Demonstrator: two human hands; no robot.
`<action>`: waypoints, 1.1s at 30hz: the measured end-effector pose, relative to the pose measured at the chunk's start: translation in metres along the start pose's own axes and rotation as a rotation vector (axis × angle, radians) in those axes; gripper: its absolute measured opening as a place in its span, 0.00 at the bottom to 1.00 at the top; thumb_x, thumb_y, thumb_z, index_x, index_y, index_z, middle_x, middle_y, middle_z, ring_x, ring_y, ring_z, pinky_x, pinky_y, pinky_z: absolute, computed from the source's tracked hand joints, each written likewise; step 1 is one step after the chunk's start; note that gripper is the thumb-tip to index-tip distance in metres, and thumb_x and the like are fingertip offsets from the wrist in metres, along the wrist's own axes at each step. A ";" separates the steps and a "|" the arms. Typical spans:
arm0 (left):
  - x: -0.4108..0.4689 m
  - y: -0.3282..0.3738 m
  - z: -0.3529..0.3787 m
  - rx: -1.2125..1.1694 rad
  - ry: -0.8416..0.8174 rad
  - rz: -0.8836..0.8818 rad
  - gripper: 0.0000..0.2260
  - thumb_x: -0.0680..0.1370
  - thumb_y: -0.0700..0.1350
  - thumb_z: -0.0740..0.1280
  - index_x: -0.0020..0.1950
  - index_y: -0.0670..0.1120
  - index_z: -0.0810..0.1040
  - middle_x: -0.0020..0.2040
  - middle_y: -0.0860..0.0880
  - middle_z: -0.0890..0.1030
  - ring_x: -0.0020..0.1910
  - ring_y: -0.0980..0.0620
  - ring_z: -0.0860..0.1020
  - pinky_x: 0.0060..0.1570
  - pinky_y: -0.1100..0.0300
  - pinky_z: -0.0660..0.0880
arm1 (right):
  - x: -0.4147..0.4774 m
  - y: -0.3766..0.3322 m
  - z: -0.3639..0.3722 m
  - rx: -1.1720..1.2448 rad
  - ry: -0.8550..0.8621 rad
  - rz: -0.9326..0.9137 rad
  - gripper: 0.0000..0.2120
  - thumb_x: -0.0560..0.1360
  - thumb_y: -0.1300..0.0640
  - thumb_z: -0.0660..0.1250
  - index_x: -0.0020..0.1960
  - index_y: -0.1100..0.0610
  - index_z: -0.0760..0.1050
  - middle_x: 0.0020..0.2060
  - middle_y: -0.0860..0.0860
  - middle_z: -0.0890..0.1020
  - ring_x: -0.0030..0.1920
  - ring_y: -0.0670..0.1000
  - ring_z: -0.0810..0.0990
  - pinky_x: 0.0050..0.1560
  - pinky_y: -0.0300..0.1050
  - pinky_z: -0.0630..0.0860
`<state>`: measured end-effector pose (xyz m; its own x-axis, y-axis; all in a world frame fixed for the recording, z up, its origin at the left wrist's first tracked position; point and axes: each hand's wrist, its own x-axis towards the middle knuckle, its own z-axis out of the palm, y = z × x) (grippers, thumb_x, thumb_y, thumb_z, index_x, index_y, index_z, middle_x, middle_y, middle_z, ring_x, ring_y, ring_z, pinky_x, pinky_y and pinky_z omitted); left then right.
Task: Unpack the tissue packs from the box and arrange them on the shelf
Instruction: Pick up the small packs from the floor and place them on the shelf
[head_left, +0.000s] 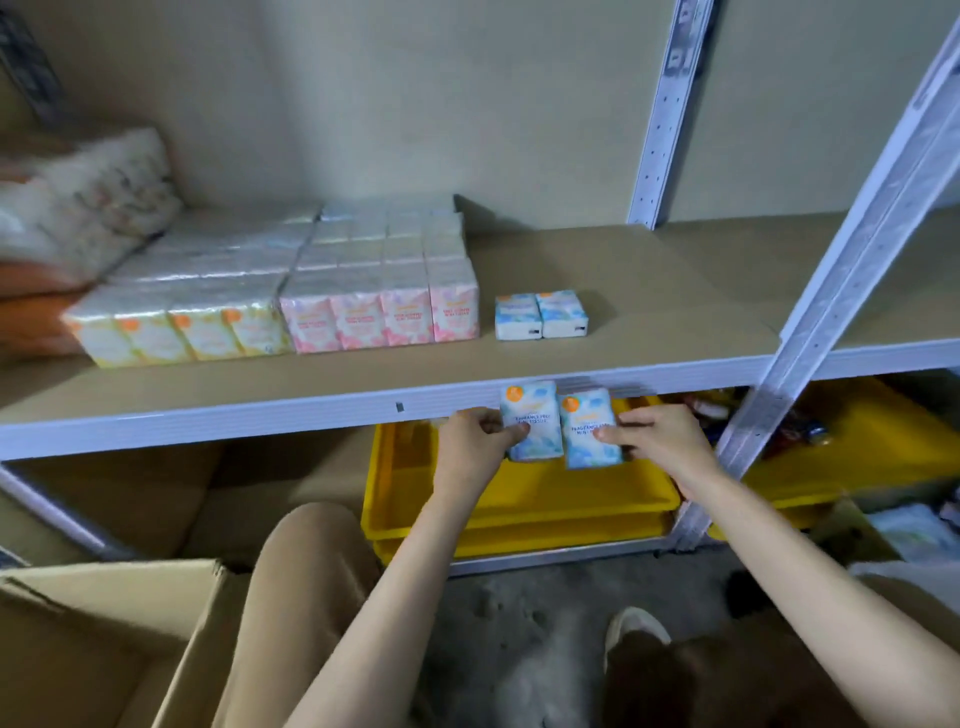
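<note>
My left hand (475, 439) pinches a blue tissue pack (531, 421) and my right hand (657, 434) pinches a second blue tissue pack (589, 428). Both packs are held side by side just below the front edge of the shelf board (649, 270). On the shelf stand two blue packs (540, 314), a row of pink packs (382, 312) and a row of yellow packs (176, 327), with more packs lined up behind them. The open cardboard box (104, 639) is at the lower left.
Stacked yellow plastic trays (519, 499) lie under the shelf, with another yellow tray (883, 436) to the right. White metal uprights (852, 270) frame the shelf on the right. A soft white bundle (88, 202) lies on the shelf's far left. My knees fill the bottom.
</note>
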<state>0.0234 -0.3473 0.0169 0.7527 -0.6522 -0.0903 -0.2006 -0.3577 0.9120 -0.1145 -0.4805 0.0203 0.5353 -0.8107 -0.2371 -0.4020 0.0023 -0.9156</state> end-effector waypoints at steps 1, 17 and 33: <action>0.000 0.009 -0.004 -0.011 0.013 0.020 0.14 0.73 0.41 0.71 0.54 0.34 0.80 0.53 0.37 0.83 0.45 0.47 0.80 0.48 0.53 0.79 | 0.000 -0.008 -0.003 0.014 -0.007 -0.009 0.20 0.70 0.66 0.72 0.59 0.71 0.75 0.44 0.57 0.82 0.42 0.50 0.79 0.33 0.33 0.78; 0.065 0.070 -0.024 0.220 -0.016 -0.050 0.16 0.73 0.43 0.72 0.28 0.42 0.70 0.29 0.48 0.73 0.28 0.51 0.72 0.27 0.64 0.66 | 0.051 -0.080 -0.006 -0.136 0.002 0.011 0.15 0.69 0.65 0.73 0.52 0.74 0.78 0.49 0.64 0.83 0.37 0.56 0.81 0.37 0.42 0.80; 0.068 0.073 -0.017 0.715 -0.288 0.355 0.19 0.73 0.42 0.72 0.63 0.42 0.76 0.64 0.44 0.75 0.62 0.47 0.73 0.59 0.57 0.71 | 0.045 -0.090 -0.006 -1.050 -0.200 -0.456 0.24 0.75 0.54 0.67 0.70 0.58 0.68 0.67 0.52 0.69 0.67 0.51 0.68 0.65 0.44 0.67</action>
<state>0.0710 -0.4061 0.0840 0.4009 -0.9155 -0.0334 -0.8159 -0.3734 0.4415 -0.0587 -0.5205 0.0941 0.8590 -0.5043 -0.0878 -0.5100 -0.8284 -0.2317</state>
